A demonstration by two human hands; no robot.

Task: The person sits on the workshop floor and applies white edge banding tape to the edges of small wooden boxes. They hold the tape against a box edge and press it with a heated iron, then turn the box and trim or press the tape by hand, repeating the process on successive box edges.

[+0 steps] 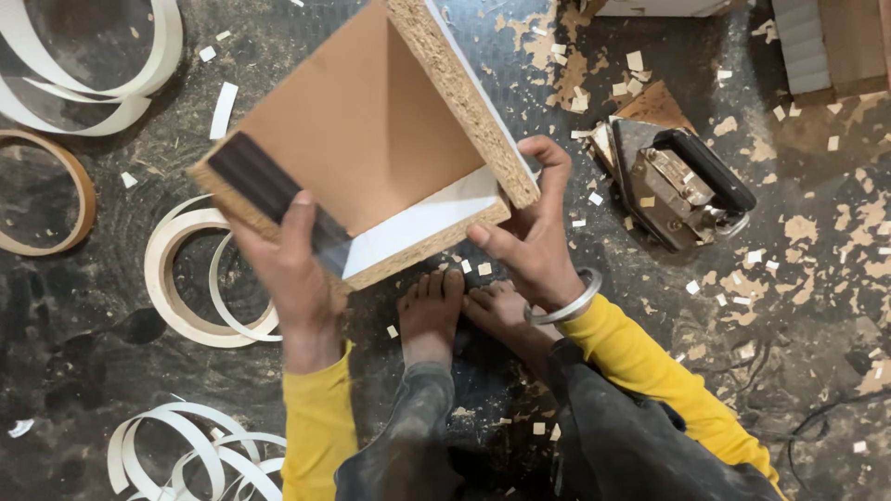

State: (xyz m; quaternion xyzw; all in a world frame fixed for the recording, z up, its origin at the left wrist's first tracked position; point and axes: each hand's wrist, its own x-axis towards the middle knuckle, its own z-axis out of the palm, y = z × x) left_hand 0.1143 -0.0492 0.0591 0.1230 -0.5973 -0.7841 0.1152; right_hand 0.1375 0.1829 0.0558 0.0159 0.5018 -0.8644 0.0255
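I hold an L-shaped piece made of two joined particleboard panels point(371, 130), brown on the inner faces with raw chip edges. My left hand point(292, 269) presses a dark flat block or strip point(264, 190) against the panel's left edge. My right hand point(529, 232), with a metal bangle on the wrist, grips the corner where the two panels meet. My bare feet point(455, 311) rest on the floor right under the piece.
An old clothes iron point(682, 186) lies on a wooden scrap to the right. Coils of white edge banding point(186, 278) lie left, with more at the top left point(102, 65) and bottom left point(186, 455). Trimmed bits litter the dark floor.
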